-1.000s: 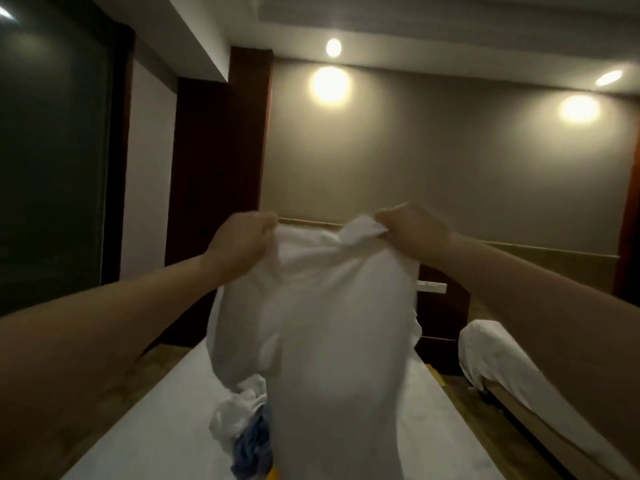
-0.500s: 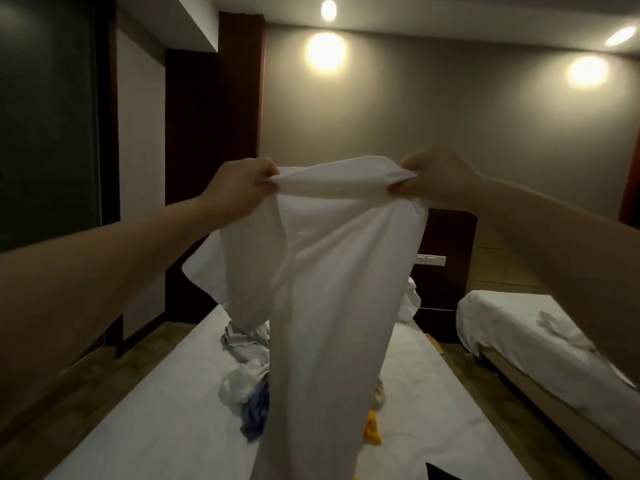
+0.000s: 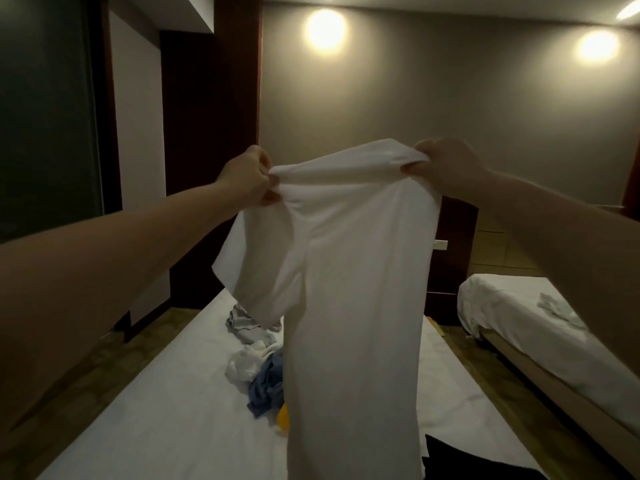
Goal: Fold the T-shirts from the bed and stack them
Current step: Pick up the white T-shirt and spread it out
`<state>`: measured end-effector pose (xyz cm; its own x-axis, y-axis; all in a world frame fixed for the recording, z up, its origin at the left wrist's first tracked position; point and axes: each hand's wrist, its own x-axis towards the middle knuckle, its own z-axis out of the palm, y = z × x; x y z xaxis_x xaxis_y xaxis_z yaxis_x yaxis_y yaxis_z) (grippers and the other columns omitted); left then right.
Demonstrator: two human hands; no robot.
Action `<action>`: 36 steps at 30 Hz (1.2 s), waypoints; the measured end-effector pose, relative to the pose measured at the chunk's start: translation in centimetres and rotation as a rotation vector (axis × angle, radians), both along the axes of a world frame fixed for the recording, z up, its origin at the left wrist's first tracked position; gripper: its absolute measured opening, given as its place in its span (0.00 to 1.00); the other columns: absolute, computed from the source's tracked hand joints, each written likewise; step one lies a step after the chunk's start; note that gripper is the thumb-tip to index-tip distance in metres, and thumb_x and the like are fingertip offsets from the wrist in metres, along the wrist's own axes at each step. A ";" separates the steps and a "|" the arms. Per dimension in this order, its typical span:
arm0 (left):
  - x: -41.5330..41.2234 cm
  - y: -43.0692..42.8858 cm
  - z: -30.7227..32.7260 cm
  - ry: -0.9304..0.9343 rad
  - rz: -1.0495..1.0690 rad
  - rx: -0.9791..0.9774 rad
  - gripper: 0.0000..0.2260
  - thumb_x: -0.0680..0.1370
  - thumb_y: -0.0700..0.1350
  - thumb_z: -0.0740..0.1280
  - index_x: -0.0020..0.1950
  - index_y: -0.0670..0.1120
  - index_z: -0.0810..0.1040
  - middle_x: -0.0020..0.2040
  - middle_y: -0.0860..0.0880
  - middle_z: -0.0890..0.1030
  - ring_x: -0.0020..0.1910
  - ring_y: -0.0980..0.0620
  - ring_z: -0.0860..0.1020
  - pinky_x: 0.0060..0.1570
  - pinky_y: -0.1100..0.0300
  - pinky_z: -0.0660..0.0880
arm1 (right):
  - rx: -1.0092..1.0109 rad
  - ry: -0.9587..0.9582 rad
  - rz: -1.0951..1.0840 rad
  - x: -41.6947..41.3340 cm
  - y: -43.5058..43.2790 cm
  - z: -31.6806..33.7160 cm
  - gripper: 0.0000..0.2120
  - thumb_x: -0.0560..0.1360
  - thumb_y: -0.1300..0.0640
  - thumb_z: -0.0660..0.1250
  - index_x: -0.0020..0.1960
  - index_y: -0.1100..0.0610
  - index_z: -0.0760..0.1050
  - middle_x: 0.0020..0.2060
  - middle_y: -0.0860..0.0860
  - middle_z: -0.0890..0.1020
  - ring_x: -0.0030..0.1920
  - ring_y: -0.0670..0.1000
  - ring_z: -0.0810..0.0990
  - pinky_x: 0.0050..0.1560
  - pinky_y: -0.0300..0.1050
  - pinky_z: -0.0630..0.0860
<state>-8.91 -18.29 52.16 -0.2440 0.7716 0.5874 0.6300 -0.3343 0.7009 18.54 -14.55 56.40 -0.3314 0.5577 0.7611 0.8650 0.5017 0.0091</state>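
Gripping its top edge, left hand [image 3: 246, 178] and right hand [image 3: 446, 166] hold a white T-shirt [image 3: 353, 289] hanging above the bed [image 3: 173, 410], fingers curled tight

Dim, warm, yellowish all over. Lit from high up by the left wall glow [image 3: 325, 29] and the right wall glow [image 3: 598, 46], both blown out to flat glare, plus a ceiling strip [image 3: 628, 10] clipped at the top right corner. Soft grey shading down the folds of the white T-shirt [image 3: 353, 271], paler on the bed sheet [image 3: 166, 420]. Nearly black over at the dark pane [image 3: 45, 116]. Soft and grainy throughout, smeared along the left forearm [image 3: 104, 271], bowed by the wide lens towards the edges.
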 end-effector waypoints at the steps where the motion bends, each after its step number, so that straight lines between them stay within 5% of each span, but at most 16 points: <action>1: 0.1 0.0 0.1 0.051 0.016 0.046 0.10 0.78 0.39 0.64 0.59 0.40 0.72 0.52 0.42 0.77 0.40 0.50 0.80 0.35 0.61 0.80 | 0.003 0.005 -0.018 0.2 0.0 -0.2 0.15 0.77 0.54 0.63 0.55 0.65 0.77 0.53 0.64 0.79 0.54 0.62 0.75 0.48 0.48 0.64; 4: 0.2 -0.5 1.2 0.052 0.071 0.286 0.07 0.78 0.41 0.64 0.53 0.40 0.78 0.48 0.43 0.80 0.46 0.47 0.80 0.50 0.54 0.78 | 0.127 0.115 -0.094 0.7 -1.1 0.7 0.16 0.79 0.52 0.60 0.58 0.63 0.75 0.56 0.64 0.78 0.56 0.62 0.74 0.49 0.49 0.64; 6: 0.4 -0.4 1.0 0.043 0.077 0.368 0.05 0.77 0.41 0.64 0.49 0.41 0.79 0.44 0.43 0.79 0.44 0.47 0.79 0.50 0.54 0.77 | 0.195 0.274 -0.047 0.5 -2.2 0.6 0.15 0.79 0.52 0.59 0.58 0.62 0.74 0.56 0.63 0.77 0.56 0.61 0.74 0.47 0.47 0.63; 7: 0.7 -0.2 0.1 0.170 0.079 0.289 0.05 0.77 0.41 0.65 0.47 0.41 0.79 0.42 0.43 0.79 0.43 0.48 0.78 0.47 0.56 0.76 | 0.153 0.272 -0.050 0.4 -2.4 -0.1 0.15 0.79 0.53 0.59 0.59 0.62 0.73 0.57 0.62 0.76 0.57 0.61 0.74 0.48 0.46 0.63; 10: 1.0 0.7 -4.8 0.503 0.053 -0.106 0.05 0.76 0.39 0.66 0.47 0.40 0.81 0.39 0.46 0.80 0.39 0.49 0.80 0.41 0.61 0.77 | -0.261 -0.150 -0.093 0.2 -1.3 -4.5 0.15 0.78 0.53 0.62 0.56 0.62 0.76 0.54 0.60 0.79 0.58 0.58 0.75 0.54 0.48 0.68; 11: 0.4 1.0 -5.4 0.413 0.059 -0.097 0.05 0.76 0.39 0.66 0.47 0.40 0.81 0.37 0.47 0.79 0.38 0.49 0.80 0.43 0.58 0.78 | -0.291 -0.173 -0.079 0.4 -1.2 -5.3 0.14 0.77 0.52 0.63 0.53 0.63 0.78 0.49 0.57 0.80 0.54 0.56 0.77 0.53 0.49 0.69; 13: -0.5 1.2 -4.5 0.126 0.043 0.042 0.04 0.76 0.39 0.67 0.45 0.41 0.80 0.36 0.46 0.79 0.36 0.51 0.80 0.45 0.55 0.79 | -0.219 0.080 0.071 0.8 -1.8 -5.0 0.18 0.75 0.49 0.62 0.48 0.65 0.77 0.42 0.55 0.78 0.46 0.53 0.75 0.47 0.48 0.68; 16: 0.1 -0.2 -1.2 -0.028 -0.001 0.216 0.03 0.76 0.40 0.66 0.44 0.42 0.79 0.37 0.47 0.78 0.35 0.54 0.78 0.41 0.60 0.77 | -0.070 0.344 0.104 0.6 -2.3 -3.6 0.19 0.76 0.50 0.61 0.51 0.66 0.76 0.45 0.60 0.78 0.48 0.58 0.75 0.43 0.44 0.62; 18: 1.2 -1.0 -1.0 0.143 0.096 0.281 0.05 0.77 0.41 0.65 0.44 0.43 0.79 0.38 0.47 0.78 0.39 0.51 0.76 0.41 0.59 0.73 | -0.101 0.321 0.063 0.3 -2.4 -3.5 0.14 0.79 0.53 0.61 0.54 0.63 0.76 0.50 0.60 0.79 0.52 0.58 0.76 0.43 0.43 0.64; 21: 1.0 -0.9 -4.2 0.562 0.059 -0.067 0.05 0.77 0.41 0.65 0.42 0.44 0.79 0.40 0.46 0.81 0.35 0.54 0.78 0.32 0.65 0.71 | -0.402 0.062 0.078 0.5 -2.6 -4.7 0.09 0.77 0.55 0.65 0.50 0.61 0.78 0.45 0.55 0.79 0.48 0.53 0.77 0.41 0.41 0.68; 24: 0.3 -1.5 -3.5 0.208 -0.058 -0.091 0.04 0.77 0.40 0.66 0.43 0.43 0.78 0.33 0.46 0.78 0.23 0.61 0.76 0.23 0.69 0.72 | -0.164 0.244 0.128 1.6 -3.2 -4.4 0.13 0.77 0.57 0.63 0.54 0.66 0.78 0.50 0.60 0.80 0.52 0.57 0.76 0.46 0.45 0.66; 27: 0.6 -3.1 -0.6 -0.011 -0.152 0.010 0.07 0.78 0.41 0.64 0.40 0.46 0.74 0.35 0.45 0.79 0.24 0.60 0.78 0.27 0.66 0.76 | -0.014 0.369 0.101 1.5 -4.2 -3.9 0.15 0.78 0.53 0.60 0.54 0.62 0.76 0.51 0.59 0.80 0.53 0.58 0.75 0.42 0.42 0.60; 30: 1.2 -4.2 0.2 0.020 -0.114 0.076 0.04 0.79 0.41 0.63 0.46 0.44 0.76 0.39 0.45 0.79 0.28 0.57 0.79 0.35 0.62 0.79 | -0.024 0.336 0.094 1.5 -5.3 -3.3 0.13 0.79 0.55 0.59 0.54 0.63 0.76 0.46 0.58 0.78 0.47 0.55 0.73 0.45 0.44 0.62; 33: 1.3 -5.6 -0.1 0.101 -0.054 0.095 0.06 0.80 0.43 0.62 0.52 0.43 0.76 0.39 0.45 0.78 0.28 0.56 0.78 0.31 0.63 0.79 | -0.117 0.340 0.148 2.2 -6.6 -3.1 0.10 0.77 0.57 0.62 0.50 0.63 0.78 0.42 0.55 0.76 0.44 0.52 0.73 0.44 0.44 0.67; 36: 1.5 -6.9 -0.5 0.232 -0.011 0.109 0.06 0.81 0.45 0.59 0.53 0.46 0.74 0.39 0.43 0.76 0.22 0.56 0.76 0.21 0.68 0.73 | -0.278 0.369 0.215 2.8 -8.4 -3.0 0.05 0.76 0.58 0.66 0.49 0.58 0.78 0.35 0.53 0.75 0.30 0.43 0.74 0.29 0.32 0.68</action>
